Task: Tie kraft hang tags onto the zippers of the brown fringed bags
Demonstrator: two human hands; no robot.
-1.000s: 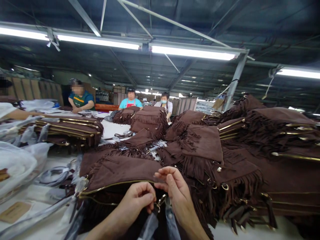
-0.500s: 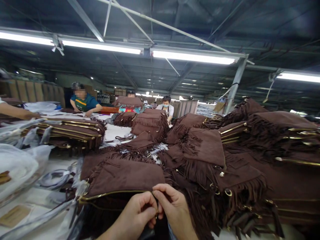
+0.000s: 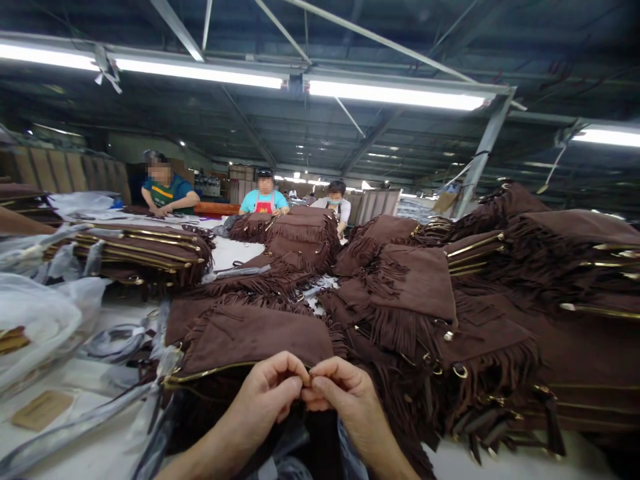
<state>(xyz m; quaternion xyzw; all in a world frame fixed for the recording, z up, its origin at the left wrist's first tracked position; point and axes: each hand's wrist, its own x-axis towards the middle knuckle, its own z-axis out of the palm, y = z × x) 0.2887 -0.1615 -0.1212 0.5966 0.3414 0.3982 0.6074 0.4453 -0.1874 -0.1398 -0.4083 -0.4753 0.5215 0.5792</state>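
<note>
Bag (image 3: 257, 333), dark brown, suede-like, fringed; gold zipper (image 3: 215, 369) along near edge.
Lying just beyond left grip (image 3: 271, 389) and right grip (image 3: 347, 390), beside piled similar bags (image 3: 420, 283); each pressed thumb to finger, nearly meeting; anything pinched too small to tell.

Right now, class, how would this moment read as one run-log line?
left hand: pinched; right hand: pinched, close to left; anything held: unclear; bag: just beyond hands; zipper: bag's near edge
</note>
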